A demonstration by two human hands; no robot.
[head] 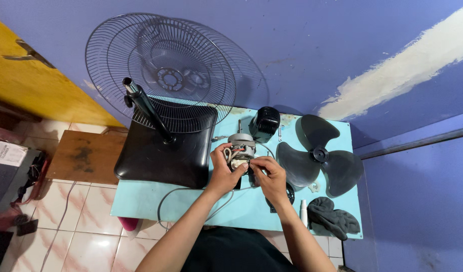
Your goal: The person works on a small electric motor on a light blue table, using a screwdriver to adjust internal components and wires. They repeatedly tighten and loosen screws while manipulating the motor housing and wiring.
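Observation:
A grey fan motor point(242, 145) with copper windings and loose wires sits on the light blue table point(141, 199). My left hand point(221, 171) grips the motor's left side, with a white wire looped over its fingers. My right hand point(268, 176) pinches a small part at the motor's lower right. Both hands meet at the motor's near edge. A grey cord point(166, 199) runs from the motor toward the table's front.
A black fan base with its pole point(161, 151) stands on the left. Wire guards point(161, 70) lean on the blue wall. A black motor cover point(264, 122), a dark three-blade propeller point(317, 156), a dark glove point(334, 217) and a small white bottle point(304, 212) lie to the right.

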